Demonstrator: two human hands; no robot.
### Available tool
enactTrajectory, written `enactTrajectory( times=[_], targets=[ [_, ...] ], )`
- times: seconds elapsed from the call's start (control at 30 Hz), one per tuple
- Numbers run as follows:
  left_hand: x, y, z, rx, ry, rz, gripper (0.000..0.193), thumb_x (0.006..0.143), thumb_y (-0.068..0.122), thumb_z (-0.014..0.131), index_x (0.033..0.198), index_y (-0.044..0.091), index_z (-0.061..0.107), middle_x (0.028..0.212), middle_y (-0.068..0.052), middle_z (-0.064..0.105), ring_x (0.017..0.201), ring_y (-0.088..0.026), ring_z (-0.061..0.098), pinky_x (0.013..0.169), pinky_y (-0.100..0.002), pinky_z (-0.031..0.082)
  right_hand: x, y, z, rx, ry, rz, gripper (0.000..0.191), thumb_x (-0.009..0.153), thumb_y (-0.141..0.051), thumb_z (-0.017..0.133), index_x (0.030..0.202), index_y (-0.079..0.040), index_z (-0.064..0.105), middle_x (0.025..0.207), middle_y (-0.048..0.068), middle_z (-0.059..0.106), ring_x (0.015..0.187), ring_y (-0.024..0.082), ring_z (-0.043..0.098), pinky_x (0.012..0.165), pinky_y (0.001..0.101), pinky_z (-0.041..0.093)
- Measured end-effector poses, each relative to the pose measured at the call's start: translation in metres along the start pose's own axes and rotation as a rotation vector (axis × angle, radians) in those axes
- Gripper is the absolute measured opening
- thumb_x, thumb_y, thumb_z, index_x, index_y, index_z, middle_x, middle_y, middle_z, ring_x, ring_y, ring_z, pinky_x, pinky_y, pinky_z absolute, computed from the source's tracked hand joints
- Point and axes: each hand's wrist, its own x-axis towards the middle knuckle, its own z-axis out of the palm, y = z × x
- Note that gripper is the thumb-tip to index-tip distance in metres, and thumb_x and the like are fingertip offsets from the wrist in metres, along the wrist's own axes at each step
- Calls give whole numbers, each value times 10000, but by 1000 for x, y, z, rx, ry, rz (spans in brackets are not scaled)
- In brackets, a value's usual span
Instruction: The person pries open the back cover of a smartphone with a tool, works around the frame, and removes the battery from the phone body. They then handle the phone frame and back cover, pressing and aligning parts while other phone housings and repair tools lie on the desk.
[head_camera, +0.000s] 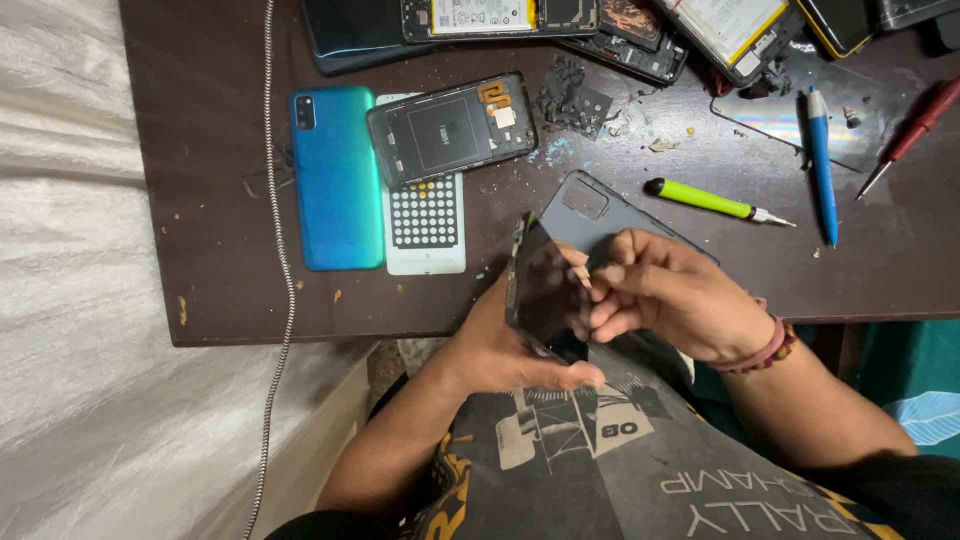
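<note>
Your left hand (500, 345) grips a dark phone (545, 290) on edge, above the counter (220, 290) rim and over your lap, thumb under its lower corner. Your right hand (665, 295) is pinched on a small pick (583, 280), pale tip touching the phone's right edge, with a grey back cover (600, 215) just behind.

Risks as I judge them:

- The phone is held by one hand with nothing beneath it. A hard push from the pick could twist it out of your grasp and drop it to the floor.
- If the tip skips off the seam, it could jab your left fingers (590, 375), which sit close below.
- Pushed too deep, the pick may crack the glass or nick whatever lies under it; I can't tell how far in it is.
- The green screwdriver (705, 198) and blue pen (822, 165) lie near your right wrist; a sweep of the arm could roll them off.
</note>
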Motion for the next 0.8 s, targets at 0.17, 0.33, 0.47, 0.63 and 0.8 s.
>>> enactTrajectory(
  times=[0.17, 0.33, 0.47, 0.63, 0.8],
  targets=[
    [-2, 7, 0, 255, 9, 138, 943, 672, 241, 999, 1430, 87, 459, 1376, -62, 515, 1321, -174, 538, 1160, -338, 460, -15, -1, 5, 126, -37, -15, 101, 972, 6, 579, 1033, -49, 521, 1032, 137, 667, 934, 288, 738, 822, 419, 621],
    [1, 10, 6, 287, -42, 268, 934, 688, 272, 1022, 1446, 131, 494, 1389, -68, 525, 1262, -184, 562, 1090, -316, 476, -23, 3, 3, 207, -86, -25, 140, 965, 40, 602, 1051, -44, 530, 1046, 128, 657, 1000, 292, 709, 909, 475, 601],
    [3, 14, 7, 430, -45, 308, 927, 707, 273, 995, 1491, 137, 519, 1402, -85, 542, 1307, -222, 593, 1103, -346, 519, -21, 8, -1, 174, -100, -121, 180, 951, 62, 596, 1066, -57, 527, 1129, 93, 613, 1072, 262, 667, 961, 474, 579],
    [5, 19, 7, 536, -68, 393, 836, 774, 210, 965, 1482, 150, 526, 1433, -70, 524, 1350, -260, 588, 1142, -378, 523, -22, 15, 3, -17, -174, -356, 361, 931, 174, 666, 1131, -78, 503, 1197, 94, 567, 1143, 196, 577, 1002, 374, 511],
    [10, 22, -1, 725, -76, 409, 851, 728, 3, 863, 1496, 135, 522, 1524, -83, 524, 1406, -298, 560, 1178, -391, 485, -16, 17, 9, -157, -99, -467, 440, 838, 202, 673, 1093, -102, 483, 1198, 60, 559, 1181, 179, 586, 1019, 359, 539]
  ],
)
